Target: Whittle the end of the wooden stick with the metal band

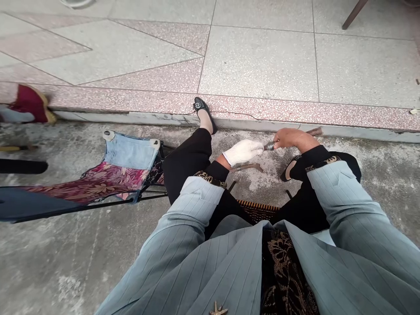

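Observation:
My left hand (pixel 244 152), in a white knitted glove, is closed around one end of a wire-wrapped stick (pixel 269 146). Grey coils, which look like wire, show in the gap between my two hands. My bare right hand (pixel 290 138) has its fingers pinched at the other side of these coils. Past the right wrist a brown wooden end (pixel 315 131) sticks out; whether it belongs to the same piece is hidden by the hand. Below the glove, a bent brown stick (pixel 251 166) with a grey band appears over the concrete, partly covered by my left wrist.
A folding chair (pixel 111 175) with floral and denim cloth stands at my left. Ahead rises a low tiled step (pixel 262 105), my left shoe (pixel 205 114) against it. Another person's red shoe (pixel 31 104) is at far left. I sit on a woven seat (pixel 257 209).

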